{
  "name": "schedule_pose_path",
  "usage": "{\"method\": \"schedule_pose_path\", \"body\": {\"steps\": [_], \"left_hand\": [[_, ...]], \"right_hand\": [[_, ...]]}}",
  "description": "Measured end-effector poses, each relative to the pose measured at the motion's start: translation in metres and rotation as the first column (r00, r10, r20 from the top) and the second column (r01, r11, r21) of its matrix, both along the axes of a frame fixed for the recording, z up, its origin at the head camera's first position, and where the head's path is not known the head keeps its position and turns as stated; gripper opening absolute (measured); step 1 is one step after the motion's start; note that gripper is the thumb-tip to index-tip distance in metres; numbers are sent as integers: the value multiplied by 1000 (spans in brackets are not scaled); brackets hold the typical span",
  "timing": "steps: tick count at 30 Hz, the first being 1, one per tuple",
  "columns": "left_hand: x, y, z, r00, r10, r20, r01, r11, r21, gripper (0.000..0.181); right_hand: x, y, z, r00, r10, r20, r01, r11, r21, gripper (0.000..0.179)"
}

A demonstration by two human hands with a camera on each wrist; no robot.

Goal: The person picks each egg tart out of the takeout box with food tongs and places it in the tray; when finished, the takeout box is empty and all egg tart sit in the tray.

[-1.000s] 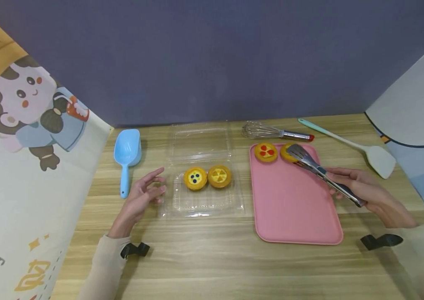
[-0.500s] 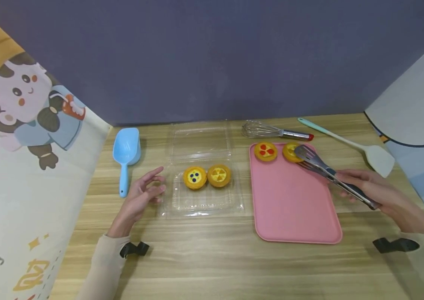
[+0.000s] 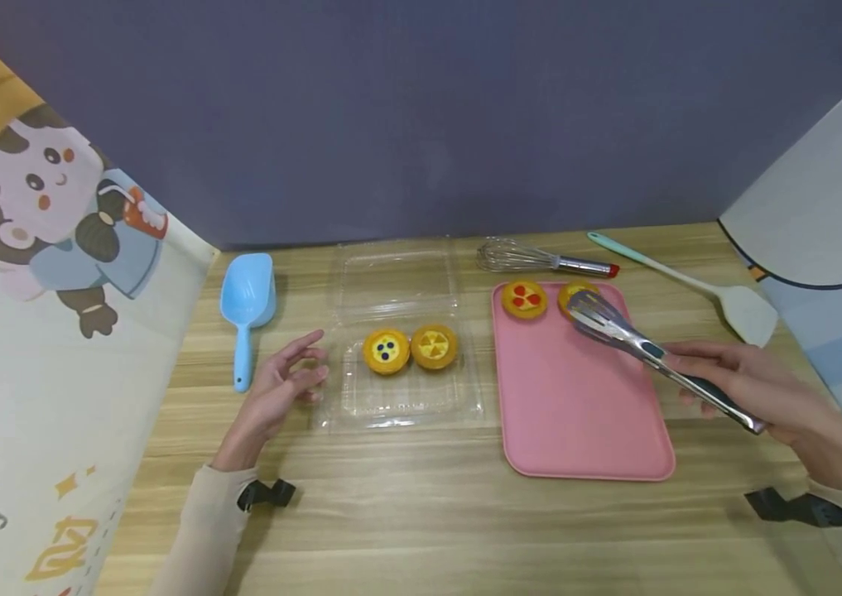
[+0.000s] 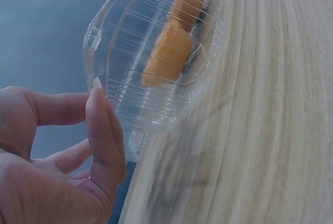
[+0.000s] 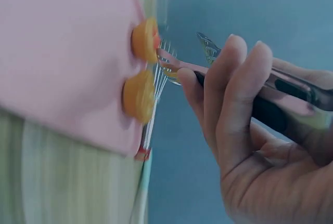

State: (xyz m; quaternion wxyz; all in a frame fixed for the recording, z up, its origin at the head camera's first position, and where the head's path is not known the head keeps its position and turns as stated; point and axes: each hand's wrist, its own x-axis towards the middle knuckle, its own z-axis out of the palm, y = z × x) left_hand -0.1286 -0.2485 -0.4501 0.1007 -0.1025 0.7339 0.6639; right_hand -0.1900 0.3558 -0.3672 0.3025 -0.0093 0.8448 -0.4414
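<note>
My right hand (image 3: 756, 385) grips metal kitchen tongs (image 3: 638, 343) by their dark grips, above the top right of the pink tray (image 3: 584, 422). The slotted tips overlap a tart (image 3: 577, 291) in the head view and hide part of it; the right wrist view shows the tongs (image 5: 190, 67) raised clear of both tray tarts. Left of it lies a red-topped tart (image 3: 524, 300). Loosely bent, my left hand (image 3: 271, 401) is beside the clear plastic container (image 3: 401, 404), fingertips near its edge; contact cannot be told. Inside sit a blue-dotted tart (image 3: 387, 352) and a yellow-wedge tart (image 3: 434, 348).
A light blue scoop (image 3: 247, 298) lies at the left. Behind the tray rests a whisk (image 3: 547, 260), and to the right a pale spatula (image 3: 744, 313) with a green handle. The container's lid (image 3: 398, 277) lies folded back towards the dark rear wall (image 3: 421, 124).
My right hand has moved right and slightly towards me with the tongs, whose tips have turned over. The left hand holds its place. The tarts stay where they were.
</note>
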Motion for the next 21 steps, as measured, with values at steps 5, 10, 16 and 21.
{"method": "schedule_pose_path", "body": {"steps": [5,10,16,21], "left_hand": [[1,0,-1,1000,0,8,0,1000,1,67],[1,1,-1,1000,0,9,0,1000,4,67],[0,2,0,1000,0,1,0,1000,6,67],[0,1,0,1000,2,1,-2,1000,9,67]], "right_hand": [[1,-28,7,998,28,-63,-28,1000,4,62],[0,-57,13,993,77,-88,-77,997,1,60],[-5,-92,18,983,140,-120,-147,987,-60,52],[-10,-121,20,970,213,-113,-225,969,-99,47]]}}
